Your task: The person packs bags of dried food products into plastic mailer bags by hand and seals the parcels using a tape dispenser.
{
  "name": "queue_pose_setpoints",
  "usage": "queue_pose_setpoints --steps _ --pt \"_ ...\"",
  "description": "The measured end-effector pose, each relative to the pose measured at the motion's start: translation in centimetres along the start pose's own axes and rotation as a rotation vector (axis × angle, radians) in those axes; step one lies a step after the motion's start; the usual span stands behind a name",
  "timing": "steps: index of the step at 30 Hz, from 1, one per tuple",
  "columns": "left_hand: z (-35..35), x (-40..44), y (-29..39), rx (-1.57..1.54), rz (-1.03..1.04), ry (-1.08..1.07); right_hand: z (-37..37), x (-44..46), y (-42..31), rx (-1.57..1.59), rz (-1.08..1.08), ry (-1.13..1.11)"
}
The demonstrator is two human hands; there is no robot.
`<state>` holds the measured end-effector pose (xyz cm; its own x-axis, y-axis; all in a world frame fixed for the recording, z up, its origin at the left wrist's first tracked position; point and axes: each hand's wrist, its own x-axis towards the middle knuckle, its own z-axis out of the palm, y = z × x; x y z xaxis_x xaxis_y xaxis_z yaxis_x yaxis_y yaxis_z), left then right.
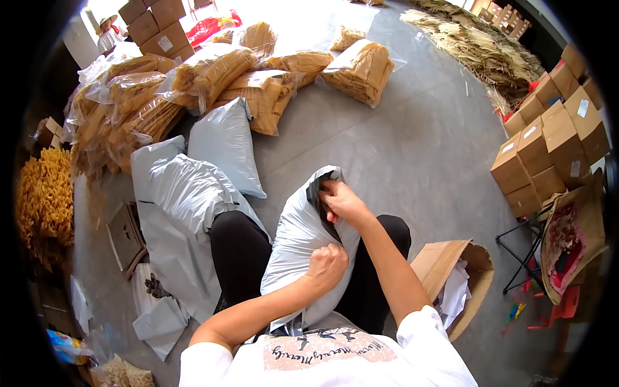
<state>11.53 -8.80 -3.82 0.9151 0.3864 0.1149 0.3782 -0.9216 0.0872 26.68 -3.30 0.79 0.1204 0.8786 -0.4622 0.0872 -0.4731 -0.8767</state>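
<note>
Left grip (327, 264), right grip (343, 202) closed on grey bag (293, 242); open carton (435, 261) by right knee (394, 233)

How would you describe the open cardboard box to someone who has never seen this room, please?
Find the stack of cardboard boxes on the right, then look down and left, beside the person's right knee. The open cardboard box there has crumpled white material in it, whereas the stacked ones look closed.

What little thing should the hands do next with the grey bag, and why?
Maybe the right hand should draw the bag closed: its mouth gapes, dark lining showing, and that hand is right there, while the left is closed against its side.
</note>
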Motion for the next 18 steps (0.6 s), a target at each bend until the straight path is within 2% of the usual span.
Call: queue_pose_setpoints --steps 4,6,7,12,15,16,18 --pt "0.3 -0.1 0.3 0.011 -0.015 0.0 0.5 -1.9 -0.8 0.218 0.003 0.111" --pt "0.4 0.0 0.5 0.035 -0.029 -0.006 0.8 -2.2 -0.2 -0.012 -0.187 0.385" --pt "0.5 0.0 0.5 0.036 -0.032 0.0 1.4 -2.1 0.0 -0.083 -0.24 0.451" --pt "0.0 0.0 0.4 0.084 0.005 0.03 2.1 0.3 1.8 -0.104 -0.099 0.338" --pt "0.4 0.1 0.3 0.093 -0.003 0.024 0.9 1.5 2.8 0.303 -0.071 0.091" --pt "0.4 0.0 0.2 0.099 -0.004 0.032 0.6 1.0 2.7 0.298 -0.079 0.091" --pt "0.3 0.0 0.3 0.06 -0.009 0.002 0.7 -1.1 2.1 0.466 -0.236 0.129"
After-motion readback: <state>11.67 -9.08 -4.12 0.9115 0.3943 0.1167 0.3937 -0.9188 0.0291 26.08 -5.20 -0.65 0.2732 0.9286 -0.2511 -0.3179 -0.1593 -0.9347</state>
